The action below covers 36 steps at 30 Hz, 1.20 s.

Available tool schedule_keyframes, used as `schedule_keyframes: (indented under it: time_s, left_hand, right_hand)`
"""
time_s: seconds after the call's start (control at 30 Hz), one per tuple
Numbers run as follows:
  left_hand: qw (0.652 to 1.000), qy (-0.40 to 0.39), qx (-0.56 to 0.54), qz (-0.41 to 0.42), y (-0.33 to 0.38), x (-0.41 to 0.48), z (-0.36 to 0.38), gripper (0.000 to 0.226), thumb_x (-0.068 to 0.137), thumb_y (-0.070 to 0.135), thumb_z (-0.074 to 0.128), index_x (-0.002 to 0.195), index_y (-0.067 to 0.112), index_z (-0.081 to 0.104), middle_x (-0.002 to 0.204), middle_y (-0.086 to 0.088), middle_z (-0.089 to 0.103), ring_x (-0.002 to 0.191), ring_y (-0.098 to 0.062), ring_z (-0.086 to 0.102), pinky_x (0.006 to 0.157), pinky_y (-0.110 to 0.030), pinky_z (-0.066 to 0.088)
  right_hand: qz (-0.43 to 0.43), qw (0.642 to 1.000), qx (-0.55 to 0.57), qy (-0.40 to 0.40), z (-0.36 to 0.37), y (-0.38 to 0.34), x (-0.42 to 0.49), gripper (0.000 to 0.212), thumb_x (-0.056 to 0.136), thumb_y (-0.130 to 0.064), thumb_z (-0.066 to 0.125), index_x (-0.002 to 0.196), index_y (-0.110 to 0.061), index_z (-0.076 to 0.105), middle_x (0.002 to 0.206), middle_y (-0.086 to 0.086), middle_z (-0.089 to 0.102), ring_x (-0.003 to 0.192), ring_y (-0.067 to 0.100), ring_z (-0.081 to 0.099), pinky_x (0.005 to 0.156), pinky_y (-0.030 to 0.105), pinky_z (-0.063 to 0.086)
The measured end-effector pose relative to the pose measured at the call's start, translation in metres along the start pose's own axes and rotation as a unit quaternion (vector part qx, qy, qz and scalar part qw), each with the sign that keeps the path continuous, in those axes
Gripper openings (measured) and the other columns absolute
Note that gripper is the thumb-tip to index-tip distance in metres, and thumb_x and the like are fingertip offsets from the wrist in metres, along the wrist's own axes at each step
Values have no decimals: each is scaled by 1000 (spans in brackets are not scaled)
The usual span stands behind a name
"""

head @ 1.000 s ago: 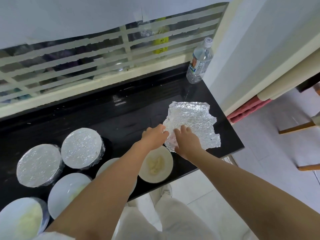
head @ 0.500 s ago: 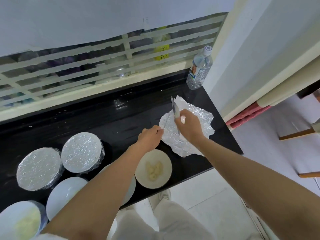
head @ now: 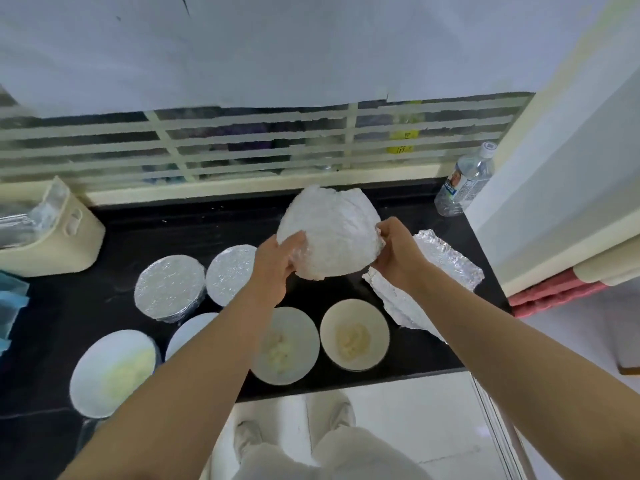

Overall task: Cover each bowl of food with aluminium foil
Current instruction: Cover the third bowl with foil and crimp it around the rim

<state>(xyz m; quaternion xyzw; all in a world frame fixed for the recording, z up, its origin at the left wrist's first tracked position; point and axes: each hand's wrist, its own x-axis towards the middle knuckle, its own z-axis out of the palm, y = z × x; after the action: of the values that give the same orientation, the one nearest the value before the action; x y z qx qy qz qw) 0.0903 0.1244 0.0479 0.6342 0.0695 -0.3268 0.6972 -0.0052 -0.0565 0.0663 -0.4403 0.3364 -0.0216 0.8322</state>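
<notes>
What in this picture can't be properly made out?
All in the head view:
- Bowl under the left forearm: the arm hides most of it, so its food is unseen.
- Water bottle: label too small to read.
- Cream box: cut off by the left edge, contents blurred.
- Spare foil on the counter: the right forearm covers part.
- Far side of the held foil sheet: faces away from the camera.

Bare left hand [head: 273, 268], bare right hand [head: 398, 258], forearms [head: 207, 358] bare to the frame edge, loose off-white trousers [head: 346, 455], pale rounded-toe shoes [head: 341, 415]
</notes>
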Motion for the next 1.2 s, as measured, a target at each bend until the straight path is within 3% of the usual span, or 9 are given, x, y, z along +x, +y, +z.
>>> schedule_keyframes:
  time_s: [0.07, 0.13, 0.2, 0.3, 0.53, 0.7, 0.9, 1.03, 1.2]
  left_hand:
    - [999, 15, 39, 14, 1, -8, -26, 17, 87, 18, 72, 94, 6, 64, 72, -1, 65, 58, -8, 62, 63, -23, 51]
    - [997, 21, 78, 21, 2, -16, -58, 35, 77, 27, 79, 96, 0, 66, 82, -9, 64, 70, -19, 59, 72, -33, 51]
    - [994, 34, 99, 35, 5, -30, -95, 23, 79, 24, 79, 87, 5, 68, 80, -8, 66, 78, -25, 60, 78, -42, 52]
    - [986, 57, 144, 64, 6, -47, -145, 14, 86, 19, 76, 80, 10, 67, 71, -3, 65, 67, -18, 62, 70, -36, 53]
    - [978, 100, 175, 49, 5, -81, -268, 27, 88, 24, 74, 70, 7, 61, 68, -7, 59, 65, -13, 59, 75, -34, 55]
    - [979, 135, 154, 0, -12, -94, -328, 26, 85, 25, 75, 83, 2, 62, 86, -10, 60, 82, -21, 56, 79, -33, 44]
    - [977, 141, 157, -18, -37, -105, -360, 25, 86, 20, 74, 69, 17, 56, 79, -3, 55, 82, -19, 52, 77, -29, 42]
    - [984, 102, 144, -4, -41, -113, -361, 11, 89, 13, 71, 81, 13, 63, 85, -3, 61, 80, -16, 57, 69, -24, 45]
    - [989, 71, 128, -5, -45, -111, -362, 5, 90, 14, 71, 93, 17, 68, 99, -4, 69, 92, -21, 63, 79, -31, 53]
  right_hand:
    - [-1, 999, -50, -10, 15, 11, -2, 20, 91, -31, 54, 88, -14, 62, 81, 0, 68, 68, 17, 65, 59, 28, 52]
    - [-3, 995, -101, 4, 37, 25, -4, 29, 91, -34, 63, 108, -10, 65, 103, 6, 73, 90, 23, 70, 78, 37, 58]
    - [-19, 986, -160, 38, 65, 42, -10, 36, 86, -23, 71, 111, 1, 62, 110, 15, 70, 98, 29, 68, 89, 44, 56]
    - [-22, 978, -202, 45, 101, 69, -17, 49, 78, -17, 77, 110, 11, 56, 110, 22, 67, 94, 31, 67, 90, 50, 55]
    - [19, 958, -282, -35, 185, 140, -35, 17, 81, -11, 74, 81, -7, 58, 90, 11, 69, 82, 23, 68, 84, 36, 58]
    - [6, 912, -405, -66, 212, 185, -43, 30, 86, -5, 65, 68, -13, 42, 72, 12, 58, 62, 18, 56, 63, 27, 51]
    - [-82, 771, -626, -86, 215, 217, -55, 20, 81, -15, 68, 97, -13, 55, 89, 1, 59, 80, 16, 53, 75, 28, 43]
    - [-91, 732, -673, -63, 213, 234, -63, 27, 79, -26, 71, 89, -16, 48, 79, -2, 57, 73, 16, 50, 66, 27, 38]
    - [-104, 713, -690, -64, 213, 244, -67, 24, 80, -30, 71, 83, -18, 51, 73, -6, 56, 72, 16, 52, 62, 28, 38]
